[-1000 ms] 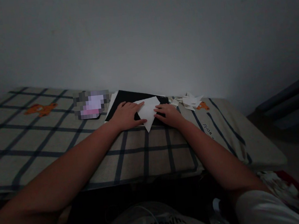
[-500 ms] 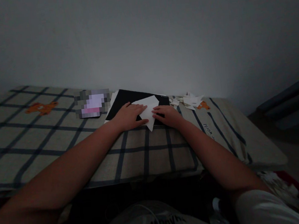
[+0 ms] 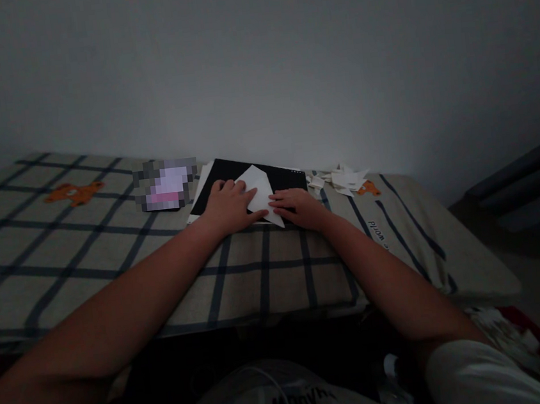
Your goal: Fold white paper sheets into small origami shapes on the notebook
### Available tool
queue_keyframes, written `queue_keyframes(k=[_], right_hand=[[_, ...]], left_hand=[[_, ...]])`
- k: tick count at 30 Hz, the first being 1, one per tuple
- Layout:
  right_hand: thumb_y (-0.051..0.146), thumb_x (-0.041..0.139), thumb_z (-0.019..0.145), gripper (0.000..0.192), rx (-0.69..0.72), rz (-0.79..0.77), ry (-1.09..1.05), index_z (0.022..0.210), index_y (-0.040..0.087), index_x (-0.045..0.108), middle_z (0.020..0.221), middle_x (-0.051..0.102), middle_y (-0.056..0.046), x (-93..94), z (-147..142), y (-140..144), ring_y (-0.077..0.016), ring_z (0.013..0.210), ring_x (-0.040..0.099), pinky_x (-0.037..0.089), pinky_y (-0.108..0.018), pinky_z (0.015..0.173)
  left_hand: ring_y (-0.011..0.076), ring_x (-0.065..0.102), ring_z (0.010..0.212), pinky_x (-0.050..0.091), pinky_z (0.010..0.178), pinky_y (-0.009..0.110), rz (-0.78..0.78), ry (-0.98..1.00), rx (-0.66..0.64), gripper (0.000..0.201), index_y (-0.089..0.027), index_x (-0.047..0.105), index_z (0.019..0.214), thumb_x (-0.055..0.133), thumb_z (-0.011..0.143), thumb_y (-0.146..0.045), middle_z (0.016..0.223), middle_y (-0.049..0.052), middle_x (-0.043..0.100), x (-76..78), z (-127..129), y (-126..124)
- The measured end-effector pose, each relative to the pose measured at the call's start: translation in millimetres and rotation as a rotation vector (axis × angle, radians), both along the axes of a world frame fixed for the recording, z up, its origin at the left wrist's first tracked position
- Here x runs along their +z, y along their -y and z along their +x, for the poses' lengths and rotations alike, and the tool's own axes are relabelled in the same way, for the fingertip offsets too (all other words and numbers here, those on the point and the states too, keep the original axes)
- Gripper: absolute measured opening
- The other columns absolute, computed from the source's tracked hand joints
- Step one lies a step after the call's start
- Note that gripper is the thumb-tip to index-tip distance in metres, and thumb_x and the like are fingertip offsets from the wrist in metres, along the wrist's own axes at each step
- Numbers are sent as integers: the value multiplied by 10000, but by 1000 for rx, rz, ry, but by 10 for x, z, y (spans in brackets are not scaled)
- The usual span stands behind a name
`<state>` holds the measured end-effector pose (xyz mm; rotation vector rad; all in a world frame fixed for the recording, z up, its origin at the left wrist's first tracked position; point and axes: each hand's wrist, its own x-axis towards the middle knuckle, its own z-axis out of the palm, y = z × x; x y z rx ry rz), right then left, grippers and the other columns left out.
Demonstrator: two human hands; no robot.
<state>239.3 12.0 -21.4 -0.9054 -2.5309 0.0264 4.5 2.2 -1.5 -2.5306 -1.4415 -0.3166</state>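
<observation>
Head view shows a bed (image 3: 87, 260) with a checked cover filling the lower left and middle of the frame, against a plain wall (image 3: 254, 56). Near the wall at centre lies a black board (image 3: 277, 174), and on it a white sheet of paper (image 3: 259, 189) folded to a point. Left hand (image 3: 228, 207) lies flat with fingers spread, pressing the paper's left side; right hand (image 3: 301, 206) presses its right edge, fingers flat and together. Neither hand pinches it. Just right of the board sits a heap of paper scraps (image 3: 342, 180).
</observation>
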Motion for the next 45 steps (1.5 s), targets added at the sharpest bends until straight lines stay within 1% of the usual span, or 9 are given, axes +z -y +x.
queue_keyframes(k=[3, 5, 7, 9, 14, 22, 29, 38, 45], right_hand=[[296, 494, 948, 305, -18, -34, 26, 1183, 240, 679, 1302, 627, -69, -16, -4, -8, -234, 1252, 547, 418, -458, 1039], [289, 481, 951, 316, -22, -53, 32, 1206, 244, 663, 1317, 614, -65, -26, -2, -19, -236, 1274, 529, 411, -477, 1050], [282, 472, 954, 327, -18, -61, 37, 1224, 237, 651, 1334, 599, -65, -35, 0, -32, -236, 1291, 513, 405, -484, 1063], [289, 467, 957, 334, -21, -63, 39, 1236, 240, 642, 1351, 584, -59, -41, 1, -42, -232, 1304, 500, 400, -483, 1075], [315, 526, 934, 355, -27, -106, 35, 1270, 246, 619, 1376, 557, -61, -40, 13, -58, -247, 1330, 467, 383, -489, 1099], [369, 630, 873, 489, -8, -261, 98, 1348, 303, 536, 1466, 439, -29, 22, 88, -55, -283, 1418, 313, 281, -557, 1147], [423, 666, 837, 620, -7, -367, 141, 1408, 324, 449, 1529, 338, -22, 61, 108, -33, -275, 1463, 181, 163, -584, 1177], [389, 545, 923, 470, -41, -307, 151, 1384, 313, 490, 1509, 379, -22, 93, 59, 44, -270, 1447, 244, 221, -559, 1163], [389, 564, 912, 472, -28, -310, 168, 1375, 328, 493, 1505, 383, -11, 110, 78, 15, -261, 1446, 248, 242, -547, 1156]], left_hand=[[357, 439, 1245, 230, 1045, 511, 18, 1, -23, 691, -213, 560, 1320, 371, 872, -704, 1354, 145, 528, -5, -12, -17], [314, 386, 1328, 211, 1091, 471, 3, -10, -119, 624, -203, 526, 1357, 365, 922, -621, 1452, 123, 456, -15, -26, -55], [253, 293, 1412, 191, 1130, 405, -66, -42, -247, 556, -207, 475, 1403, 336, 970, -526, 1548, 82, 337, -37, -36, -110], [219, 262, 1436, 196, 1143, 367, -161, -61, -287, 562, -185, 393, 1459, 318, 989, -485, 1564, 87, 301, -69, -40, -164], [211, 221, 1456, 177, 1162, 389, -249, -38, -265, 573, -181, 327, 1490, 302, 999, -474, 1576, 88, 258, -137, -32, -227], [227, 205, 1461, 176, 1167, 412, -250, -42, -266, 583, -181, 319, 1496, 312, 997, -482, 1583, 92, 233, -175, -35, -258], [220, 216, 1458, 171, 1170, 406, -249, -29, -270, 593, -177, 312, 1500, 309, 995, -488, 1578, 89, 246, -169, -37, -246], [233, 212, 1459, 171, 1167, 386, -207, -16, -276, 621, -163, 324, 1496, 316, 986, -518, 1579, 108, 239, -171, -53, -236], [250, 218, 1455, 171, 1163, 381, -204, -41, -266, 648, -163, 329, 1493, 332, 971, -548, 1565, 103, 283, -162, -36, -252]])
